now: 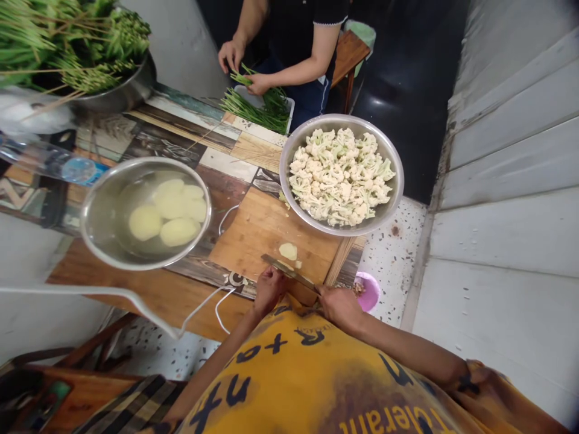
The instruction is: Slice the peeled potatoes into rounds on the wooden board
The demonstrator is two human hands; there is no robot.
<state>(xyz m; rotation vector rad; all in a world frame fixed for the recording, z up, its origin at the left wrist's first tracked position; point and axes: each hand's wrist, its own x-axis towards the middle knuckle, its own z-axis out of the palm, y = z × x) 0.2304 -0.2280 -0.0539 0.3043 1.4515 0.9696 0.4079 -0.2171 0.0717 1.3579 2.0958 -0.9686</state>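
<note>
My right hand (pixel 341 306) is closed round the handle of a kitchen knife (pixel 294 275). Its blade points left, low over the near edge of the wooden cutting board (pixel 260 226). By the blade's tip, my left hand (pixel 270 289) has its fingers bent together; what they press on is hidden behind the blade and fingers. A pale potato slice (pixel 288 251) lies flat on the board just beyond the knife, with small bits beside it. Peeled potatoes (pixel 177 208) sit under water in a steel bowl (pixel 88 232) to the left.
A steel basin (pixel 398 181) of cauliflower florets (pixel 341 175) overlaps the board's far right corner. Across the table, a person (pixel 289 60) handles green stalks over a tray. Skewered greens (pixel 90 48) fill a large bowl at far left. A white cable (pixel 136 295) hangs near my left arm.
</note>
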